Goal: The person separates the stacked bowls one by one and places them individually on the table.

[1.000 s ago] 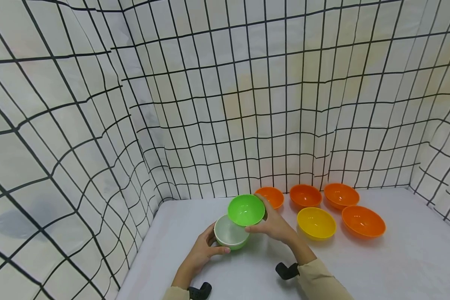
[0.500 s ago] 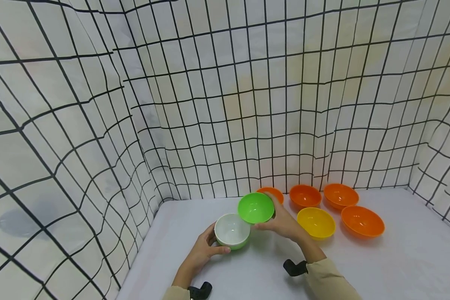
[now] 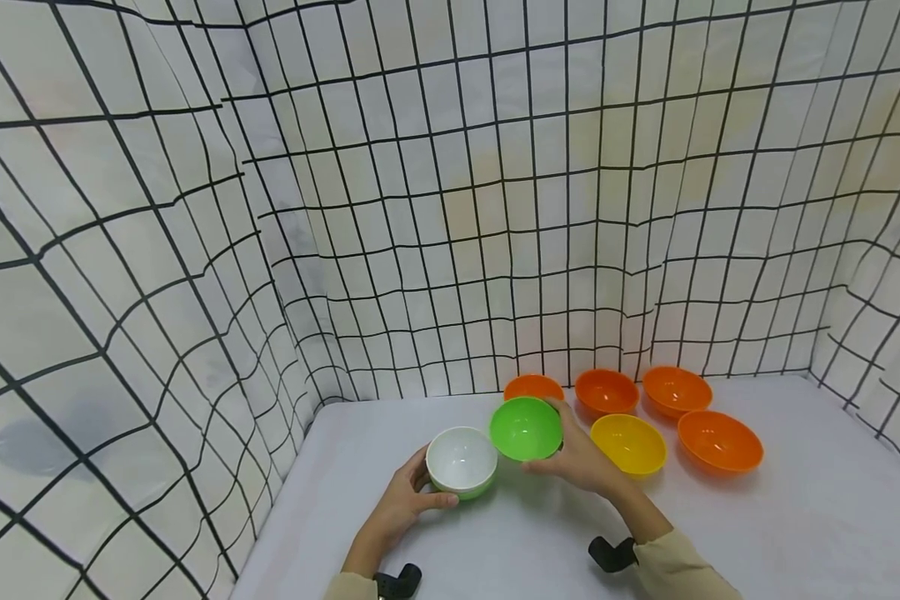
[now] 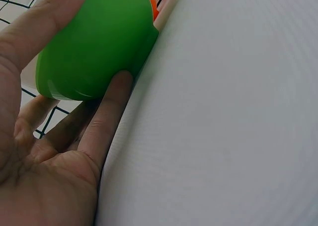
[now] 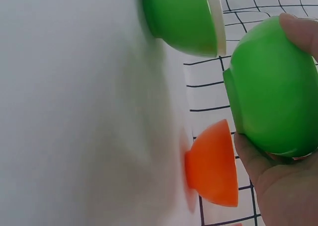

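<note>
My left hand [image 3: 399, 507] grips a bowl with a white inside [image 3: 461, 460] and a green outside, standing on the table. Thumb and fingers lie on either side of its green wall [image 4: 99, 42] in the left wrist view. Just to the right, my right hand [image 3: 583, 457] holds a bright green bowl [image 3: 525, 429] by its right side, thumb and fingers around it. In the right wrist view this green bowl [image 5: 276, 87] is held up off the table, apart from the white-lined bowl [image 5: 184, 20].
Behind the green bowl stands an orange bowl [image 3: 534, 387], partly covered. Farther right are more orange bowls [image 3: 606, 392] [image 3: 677, 390] [image 3: 720, 442] and a yellow bowl [image 3: 628, 443], near my right forearm. White walls with a black grid [image 3: 465, 208] enclose the white table [image 3: 525, 542].
My right hand has moved the green bowl rightward, away from the white-lined bowl, and slightly lower since half a second ago. My left hand has kept its grip in place.
</note>
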Tool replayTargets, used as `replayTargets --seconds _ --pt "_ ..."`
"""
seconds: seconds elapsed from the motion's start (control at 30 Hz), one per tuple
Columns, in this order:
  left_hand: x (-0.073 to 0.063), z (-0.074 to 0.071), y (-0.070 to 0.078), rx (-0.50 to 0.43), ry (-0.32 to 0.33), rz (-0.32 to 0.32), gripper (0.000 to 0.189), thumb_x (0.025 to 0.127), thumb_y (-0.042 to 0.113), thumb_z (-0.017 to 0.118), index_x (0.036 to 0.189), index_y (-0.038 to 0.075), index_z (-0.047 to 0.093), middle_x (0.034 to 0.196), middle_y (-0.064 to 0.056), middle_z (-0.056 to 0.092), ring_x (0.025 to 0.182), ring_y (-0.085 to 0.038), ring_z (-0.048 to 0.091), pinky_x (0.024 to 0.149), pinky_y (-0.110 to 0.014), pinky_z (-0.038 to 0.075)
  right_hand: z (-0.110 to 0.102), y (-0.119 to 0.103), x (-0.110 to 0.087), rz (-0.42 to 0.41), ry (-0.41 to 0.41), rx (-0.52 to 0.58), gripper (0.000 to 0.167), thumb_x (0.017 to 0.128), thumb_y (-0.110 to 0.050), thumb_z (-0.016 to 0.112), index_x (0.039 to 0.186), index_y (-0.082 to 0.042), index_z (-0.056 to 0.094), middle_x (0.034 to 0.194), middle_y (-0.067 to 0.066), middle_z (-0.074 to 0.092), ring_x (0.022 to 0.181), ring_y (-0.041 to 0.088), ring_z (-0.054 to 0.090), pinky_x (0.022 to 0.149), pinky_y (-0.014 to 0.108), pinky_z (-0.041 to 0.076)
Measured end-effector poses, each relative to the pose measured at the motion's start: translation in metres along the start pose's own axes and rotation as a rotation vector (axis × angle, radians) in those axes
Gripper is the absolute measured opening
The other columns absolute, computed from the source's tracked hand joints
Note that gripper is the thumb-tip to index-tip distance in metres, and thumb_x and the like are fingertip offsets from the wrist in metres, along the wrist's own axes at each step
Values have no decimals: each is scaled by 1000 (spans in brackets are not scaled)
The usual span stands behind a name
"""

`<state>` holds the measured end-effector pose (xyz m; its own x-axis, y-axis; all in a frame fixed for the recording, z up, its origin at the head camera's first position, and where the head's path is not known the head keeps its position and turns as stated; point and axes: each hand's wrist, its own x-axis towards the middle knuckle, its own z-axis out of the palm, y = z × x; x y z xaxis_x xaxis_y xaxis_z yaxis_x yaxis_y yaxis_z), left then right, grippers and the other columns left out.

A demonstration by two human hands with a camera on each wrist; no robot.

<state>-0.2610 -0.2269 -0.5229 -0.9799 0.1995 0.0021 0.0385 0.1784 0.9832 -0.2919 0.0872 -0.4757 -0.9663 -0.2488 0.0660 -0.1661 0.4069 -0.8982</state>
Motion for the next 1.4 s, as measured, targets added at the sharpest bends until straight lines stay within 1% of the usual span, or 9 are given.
replayTargets --seconds 0.3,0.43,0.6,0.93,1.17,1.4 --pt "1 0 0 15 7 0 101 76 16 91 160 16 35 163 -12 40 152 -40 35 128 -59 25 2 5 -12 44 -11 28 115 73 -27 92 158 -12 16 153 17 40 134 37 48 106 58 54" --pt "1 0 0 14 6 -2 101 75 15 91 159 16 35 163 -12 40 152 -40 35 127 -59 25 4 12 -13 58 -7 14 118 72 -28 93 159 -12 15 153 17 41 132 35 50 105 58 54" --pt "1 0 1 8 7 -6 101 75 15 91 159 16 35 163 -13 40 152 -41 35 127 -60 25 4 17 -13 66 -8 -6 121 69 -31 95 159 -12 16 153 15 43 130 33 51 107 58 53" --pt "1 0 1 3 2 -2 102 75 14 91 160 15 34 163 -14 40 152 -41 35 127 -59 25 6 21 -15 107 -1 -28 120 70 -30 95 158 -8 17 153 18 42 131 35 50 110 61 50" --pt "1 0 0 -5 -2 -3 100 75 14 91 159 18 37 161 -12 43 151 -39 37 127 -59 26 3 28 -15 113 -31 -10 120 71 -30 94 159 -7 15 152 18 43 130 34 50 112 61 47" --pt "1 0 1 -5 -4 -1 99 76 14 91 158 18 37 161 -12 44 151 -39 37 127 -60 26 -3 29 -15 118 -69 -20 121 74 -32 92 160 -8 12 154 18 40 132 36 47 114 64 42"
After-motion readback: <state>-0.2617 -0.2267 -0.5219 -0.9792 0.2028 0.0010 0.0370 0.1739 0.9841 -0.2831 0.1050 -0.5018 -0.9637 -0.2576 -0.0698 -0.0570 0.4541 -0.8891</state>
